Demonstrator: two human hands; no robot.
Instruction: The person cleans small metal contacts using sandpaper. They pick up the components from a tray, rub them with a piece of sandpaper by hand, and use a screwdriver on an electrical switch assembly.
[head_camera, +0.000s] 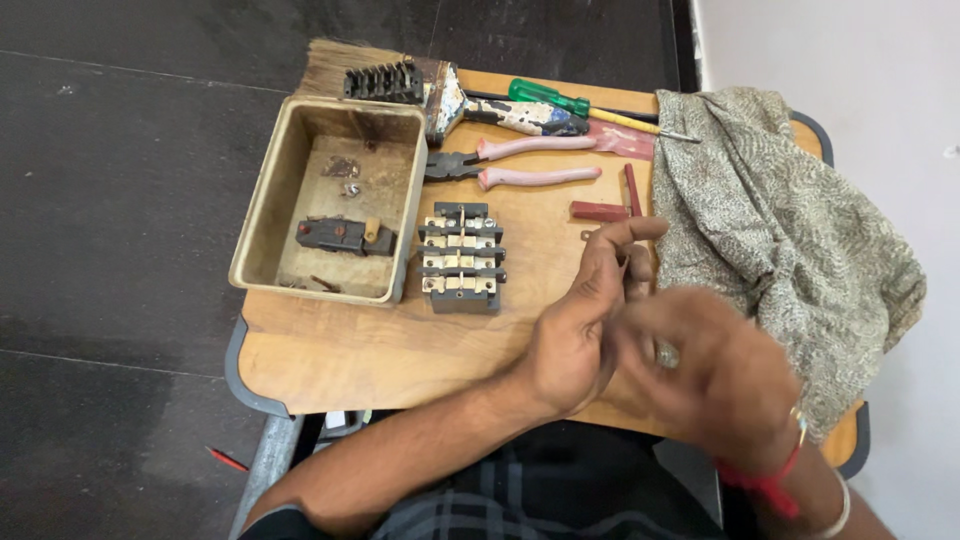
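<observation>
Lower right of the frame: the right hand (725, 375) is motion-blurred, back of the hand toward the camera, fingers curled; whether it grips anything cannot be told. A red thread and a metal bangle sit at its wrist. Immediately left of it, the left hand (580, 320) is held palm inward, fingers extended toward the right hand, loosely open; a small dark item may sit between the 2 hands, but blur prevents confirmation.

Both hands hover above the wooden desk (380, 350), near its lower edge. A patterned cloth (790, 240) is heaped on the desk at the right, just beside the right hand.

Centre of the frame: a black switch block (461, 257) with pale metal contacts lies flat, well clear of the fingers. To its left, touching or nearly so, stands a beige rectangular box (335, 195) holding 1 small dark component and debris.

Right of centre, above the left hand: 2 red plastic pieces (610, 205).

Upper centre: pink-handled pliers (520, 162), a paint-stained brush (430, 85), and a green-handled screwdriver (570, 103) against the far edge.
</observation>
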